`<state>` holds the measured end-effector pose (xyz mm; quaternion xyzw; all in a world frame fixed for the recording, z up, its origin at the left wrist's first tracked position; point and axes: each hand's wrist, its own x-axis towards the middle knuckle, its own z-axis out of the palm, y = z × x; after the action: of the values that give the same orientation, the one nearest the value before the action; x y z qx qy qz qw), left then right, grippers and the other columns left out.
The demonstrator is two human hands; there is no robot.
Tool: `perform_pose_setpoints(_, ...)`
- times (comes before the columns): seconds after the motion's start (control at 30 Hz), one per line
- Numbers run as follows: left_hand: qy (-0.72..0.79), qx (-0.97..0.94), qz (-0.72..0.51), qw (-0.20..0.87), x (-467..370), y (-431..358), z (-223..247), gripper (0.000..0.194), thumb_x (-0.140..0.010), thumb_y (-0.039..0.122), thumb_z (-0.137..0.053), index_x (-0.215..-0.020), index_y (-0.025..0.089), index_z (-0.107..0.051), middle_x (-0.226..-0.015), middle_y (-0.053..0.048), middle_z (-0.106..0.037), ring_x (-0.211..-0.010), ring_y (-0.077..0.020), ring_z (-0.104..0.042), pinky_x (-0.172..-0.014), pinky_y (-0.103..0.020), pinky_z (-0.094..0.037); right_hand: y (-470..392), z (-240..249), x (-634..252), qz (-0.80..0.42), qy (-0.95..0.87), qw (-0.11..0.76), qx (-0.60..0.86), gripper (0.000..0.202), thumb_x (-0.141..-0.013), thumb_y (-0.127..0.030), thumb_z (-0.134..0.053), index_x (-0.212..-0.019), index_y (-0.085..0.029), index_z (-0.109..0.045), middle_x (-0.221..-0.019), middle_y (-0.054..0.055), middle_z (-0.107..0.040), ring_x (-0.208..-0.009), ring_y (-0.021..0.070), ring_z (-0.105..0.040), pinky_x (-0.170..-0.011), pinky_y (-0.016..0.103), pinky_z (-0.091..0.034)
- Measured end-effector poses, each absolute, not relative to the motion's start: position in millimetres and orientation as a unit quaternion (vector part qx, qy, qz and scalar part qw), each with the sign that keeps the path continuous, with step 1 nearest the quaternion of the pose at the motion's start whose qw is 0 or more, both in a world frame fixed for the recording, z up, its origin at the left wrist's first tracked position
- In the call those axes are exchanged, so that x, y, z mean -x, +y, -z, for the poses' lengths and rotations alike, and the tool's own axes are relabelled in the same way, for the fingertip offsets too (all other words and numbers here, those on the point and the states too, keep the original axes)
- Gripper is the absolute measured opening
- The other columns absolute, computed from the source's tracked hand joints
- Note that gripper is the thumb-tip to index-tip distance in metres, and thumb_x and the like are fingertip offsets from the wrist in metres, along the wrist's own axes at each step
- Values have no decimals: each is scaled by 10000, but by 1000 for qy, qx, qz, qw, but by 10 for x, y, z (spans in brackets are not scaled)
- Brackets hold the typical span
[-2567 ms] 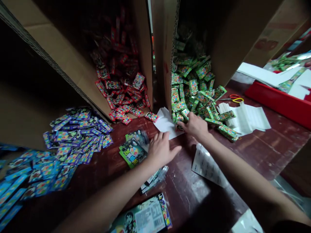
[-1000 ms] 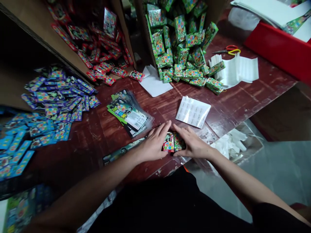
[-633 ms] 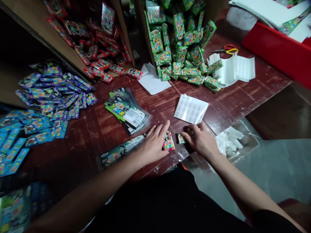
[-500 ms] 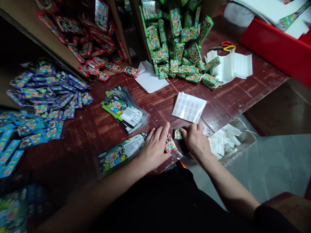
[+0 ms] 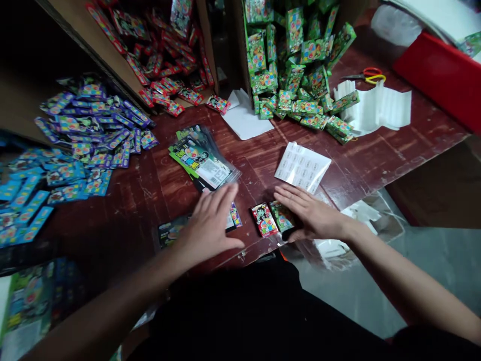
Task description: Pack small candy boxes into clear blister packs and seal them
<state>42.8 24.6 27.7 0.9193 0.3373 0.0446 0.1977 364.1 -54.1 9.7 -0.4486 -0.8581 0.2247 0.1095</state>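
Note:
A small red box (image 5: 264, 220) and a small green box (image 5: 281, 216) lie side by side near the table's front edge. My right hand (image 5: 311, 213) rests at the right side of the green box, partly covering it, with its fingers stretched out and thumb apart. My left hand (image 5: 210, 225) is open, fingers extended and thumb spread, over a dark printed plastic pouch (image 5: 171, 231). A purple box end (image 5: 235, 214) shows beside its fingers. Much of the pouch is hidden under this hand.
Behind my hands lie stacked printed pouches (image 5: 208, 163) and a sticker sheet (image 5: 303, 165). Heaps of green boxes (image 5: 295, 75), red boxes (image 5: 161, 55), purple boxes (image 5: 97, 123) and blue boxes (image 5: 56, 178) surround the far side. Scissors (image 5: 370, 75) lie right; a scrap bin (image 5: 361, 225) stands below the edge.
My left hand has moved left off the red box onto the pouch. The green box now lies against the red one, with my right hand flatter beside it. The view has shifted slightly.

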Motion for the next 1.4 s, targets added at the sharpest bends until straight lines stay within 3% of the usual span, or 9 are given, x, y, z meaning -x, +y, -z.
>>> perform_pose_setpoints(0.13, 385, -906, 2, 175, 6, 319, -235, 1191, -697, 523, -828, -1593, 180, -122, -1504, -207, -454, -1367, -422, -431, -1168, -619, -282, -329, 160, -3497, -270, -874, 151, 375, 1053, -807, -602, -746, -1617, -251, -172, -1570, 159, -446, -1458, 334, -398, -1218, 634, -196)
perform_pose_setpoints(0.23, 383, -903, 13, 193, 126, 221, -182, 975, -787, 437, -760, -1562, 186, -225, -1459, -172, -496, -1336, -372, -462, -1159, -567, -309, -325, 269, -3321, -274, -846, 223, 400, 812, -863, -484, -733, -1550, -277, -354, -1481, 138, -527, -1373, 315, -490, -1195, 610, -273)
perform_pose_setpoints(0.3, 382, -900, 3, 209, 127, 141, -163, 925, -792, 429, -752, -1546, 200, -268, -1476, -154, -477, -1345, -358, -449, -1156, -546, -315, -362, 287, -3202, -253, -813, 269, 450, 772, -865, -436, -735, -1532, -273, -381, -1459, 145, -518, -1352, 324, -489, -1161, 590, -340)
perform_pose_setpoints(0.43, 371, -899, -15, 233, 80, 79, -141, 890, -781, 378, -764, -1529, 223, -308, -1502, -119, -445, -1359, -332, -421, -1151, -500, -344, -448, 266, -2979, -233, -789, 295, 486, 799, -855, -433, -741, -1540, -274, -361, -1434, 144, -516, -1318, 337, -480, -1130, 596, -373)
perform_pose_setpoints(0.7, 296, -916, -8, 271, 27, 265, -162, 806, -809, 290, -703, -1521, 252, -328, -1490, -103, -458, -1368, -328, -408, -1171, -505, -339, -433, 170, -2974, -340, -822, 231, 394, 753, -863, -445, -728, -1519, -265, -406, -1482, 130, -516, -1357, 311, -472, -1177, 589, -325)
perform_pose_setpoints(0.93, 302, -905, -21, 299, -109, 273, -129, 869, -773, 348, -745, -1531, 273, -327, -1468, -102, -465, -1361, -339, -415, -1171, -525, -347, -243, 204, -2922, -328, -824, 244, 392, 809, -836, -515, -756, -1519, -270, -399, -1459, 132, -558, -1368, 306, -498, -1206, 597, -286)
perform_pose_setpoints(1.13, 330, -903, -10, 276, -159, 251, -50, 878, -777, 375, -759, -1533, 252, -331, -1489, -109, -446, -1365, -346, -398, -1172, -529, -335, -296, 105, -3163, -289, -828, 183, 445, 1100, -756, -663, -755, -1605, -217, -218, -1626, 197, -312, -1509, 397, -267, -1215, 690, -143)
perform_pose_setpoints(1.27, 323, -904, -15, 280, -197, 267, -44, 905, -759, 367, -778, -1536, 267, -324, -1472, -104, -463, -1347, -349, -414, -1155, -532, -345, -271, 85, -3335, -285, -831, 173, 445, 830, -846, -508, -729, -1550, -273, -357, -1457, 143, -539, -1385, 359, -463, -1208, 712, -93)
perform_pose_setpoints(1.4, 334, -897, -32, 286, -234, 279, -29, 923, -749, 351, -787, -1540, 286, -317, -1442, -104, -474, -1339, -351, -421, -1146, -528, -360, -205, 128, -3292, -282, -836, 195, 429, 776, -848, -503, -728, -1522, -299, -401, -1424, 120, -571, -1323, 341, -531, -1213, 705, -67)
